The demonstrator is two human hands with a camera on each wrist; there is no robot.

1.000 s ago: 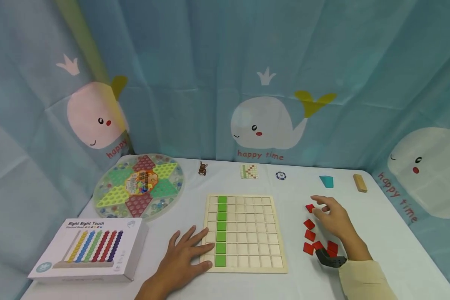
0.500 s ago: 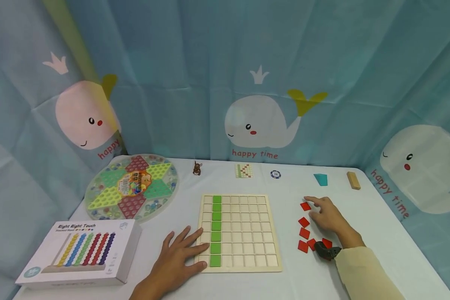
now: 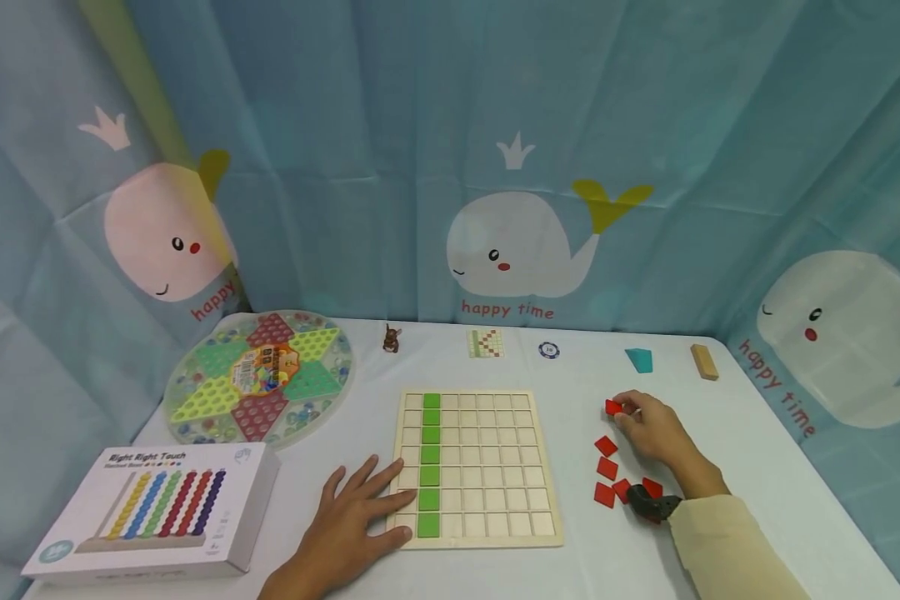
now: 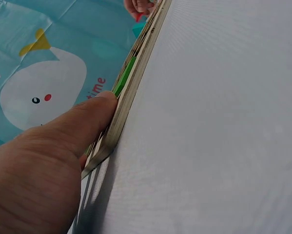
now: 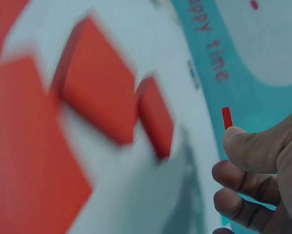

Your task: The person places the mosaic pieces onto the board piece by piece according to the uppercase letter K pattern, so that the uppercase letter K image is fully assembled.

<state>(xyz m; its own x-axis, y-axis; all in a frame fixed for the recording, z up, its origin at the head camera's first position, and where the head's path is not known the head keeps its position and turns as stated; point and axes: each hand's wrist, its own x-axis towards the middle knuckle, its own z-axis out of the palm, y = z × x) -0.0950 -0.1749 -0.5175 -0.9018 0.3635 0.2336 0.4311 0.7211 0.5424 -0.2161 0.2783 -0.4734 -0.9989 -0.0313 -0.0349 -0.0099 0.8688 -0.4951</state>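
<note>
Pinching a red square tile [image 3: 613, 407] between thumb and fingers, the right hand [image 3: 651, 425] sits to the right of the wooden grid board [image 3: 557, 500], well apart from its right rim. In the head view the tile stands level with the board's upper rows; in the right wrist view it appears edge-on, a narrow strip with its longer line running roughly upright past the thumb tip. Whether it is fully clear of the table [image 3: 585, 575] I cannot tell.

The left hand [image 3: 352, 521] lies at the opposite side, fingers spread wide and holding nothing, fingertips over the board's left rim near its lower end. So the right hand is the one at the tile, and the whole grid lies between the two.

The column of green tiles [image 3: 430, 454] runs the full depth of the board, second from the left, on the left hand's side; the bare columns lie between it and the right hand. Loose red tiles [image 3: 604, 494] are scattered nearer the person, between the board and the right forearm, some partly hidden by the black wrist camera [image 3: 648, 502].
</note>
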